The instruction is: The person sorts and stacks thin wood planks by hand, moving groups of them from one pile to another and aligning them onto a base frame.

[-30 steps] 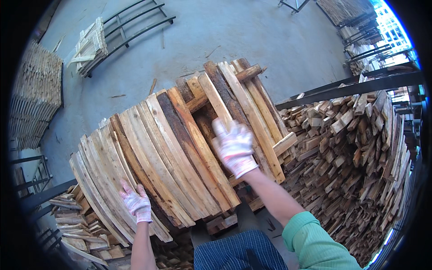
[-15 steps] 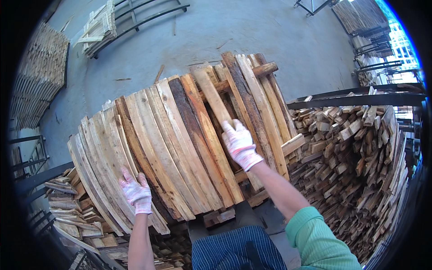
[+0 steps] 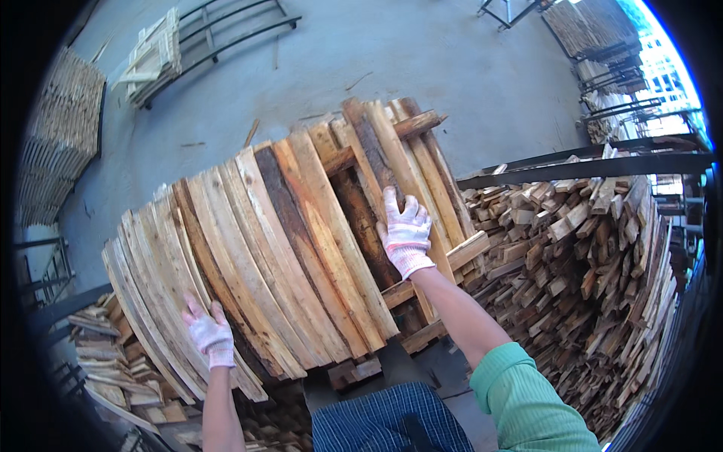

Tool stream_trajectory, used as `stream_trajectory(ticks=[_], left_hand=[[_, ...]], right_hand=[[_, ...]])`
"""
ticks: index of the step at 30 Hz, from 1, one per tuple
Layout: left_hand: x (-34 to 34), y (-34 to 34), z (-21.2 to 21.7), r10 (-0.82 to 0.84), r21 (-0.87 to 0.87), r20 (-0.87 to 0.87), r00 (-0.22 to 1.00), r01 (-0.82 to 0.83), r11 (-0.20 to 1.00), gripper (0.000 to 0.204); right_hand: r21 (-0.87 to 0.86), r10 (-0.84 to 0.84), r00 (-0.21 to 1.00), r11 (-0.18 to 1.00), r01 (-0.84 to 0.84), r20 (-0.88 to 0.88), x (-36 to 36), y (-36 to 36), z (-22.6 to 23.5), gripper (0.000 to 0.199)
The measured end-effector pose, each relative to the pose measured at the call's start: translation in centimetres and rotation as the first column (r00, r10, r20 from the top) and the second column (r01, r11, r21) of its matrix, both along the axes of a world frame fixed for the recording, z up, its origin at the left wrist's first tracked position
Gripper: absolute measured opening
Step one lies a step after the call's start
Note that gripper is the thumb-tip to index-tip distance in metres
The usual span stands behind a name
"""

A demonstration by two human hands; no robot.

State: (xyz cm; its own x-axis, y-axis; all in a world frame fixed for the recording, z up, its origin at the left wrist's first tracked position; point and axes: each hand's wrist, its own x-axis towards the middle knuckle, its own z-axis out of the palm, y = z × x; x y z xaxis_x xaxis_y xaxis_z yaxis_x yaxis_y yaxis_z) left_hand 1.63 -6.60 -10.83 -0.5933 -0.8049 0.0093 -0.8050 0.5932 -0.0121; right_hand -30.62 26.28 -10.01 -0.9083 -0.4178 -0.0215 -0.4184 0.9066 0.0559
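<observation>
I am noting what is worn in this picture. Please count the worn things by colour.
White knit gloves: 2, one on the left hand, one on the right hand, both on the wooden planks
Green sleeve: 1
Dark striped garment: 1
Total: 4

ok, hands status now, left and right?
Left hand: open, fingers spread flat on the wooden planks, gripping nothing.
Right hand: open, palm down on a dark plank.
</observation>
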Motion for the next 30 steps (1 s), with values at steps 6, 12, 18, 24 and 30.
stream_trajectory(ticks=[6, 12, 18, 24, 30], left_hand=[[0.6, -0.1, -0.3, -0.001, -0.028, 0.056, 0.998, 0.002, 1.000, 0.075], [0.3, 0.3, 0.1, 0.029, 0.025, 0.049, 0.998, -0.030, 0.999, 0.075], [-0.3, 0.3, 0.9, 0.021, 0.019, 0.022, 1.000, -0.021, 1.000, 0.076], [-0.3, 0.5, 0.9, 0.024, 0.036, 0.014, 1.000, -0.025, 0.999, 0.075], [0.4, 0.0, -0.4, -0.066, -0.048, -0.035, 0.997, 0.064, 0.997, 0.074]], right_hand=[[-0.171, 0.007, 0.951, 0.984, 0.049, 0.310, -2.7, 0.6, 1.5, 0.097], [-0.325, 0.012, 0.893, 0.933, 0.151, 0.451, -0.4, -3.2, 4.1, 0.089], [-0.116, -0.048, 0.968, 0.990, 0.079, 0.247, 5.2, -10.4, 3.1, 0.068], [-0.220, 0.029, 0.919, 0.973, 0.063, 0.393, 4.4, -8.9, 3.0, 0.066], [-0.358, 0.050, 0.921, 0.928, 0.099, 0.386, 3.6, -6.7, 3.8, 0.063]])
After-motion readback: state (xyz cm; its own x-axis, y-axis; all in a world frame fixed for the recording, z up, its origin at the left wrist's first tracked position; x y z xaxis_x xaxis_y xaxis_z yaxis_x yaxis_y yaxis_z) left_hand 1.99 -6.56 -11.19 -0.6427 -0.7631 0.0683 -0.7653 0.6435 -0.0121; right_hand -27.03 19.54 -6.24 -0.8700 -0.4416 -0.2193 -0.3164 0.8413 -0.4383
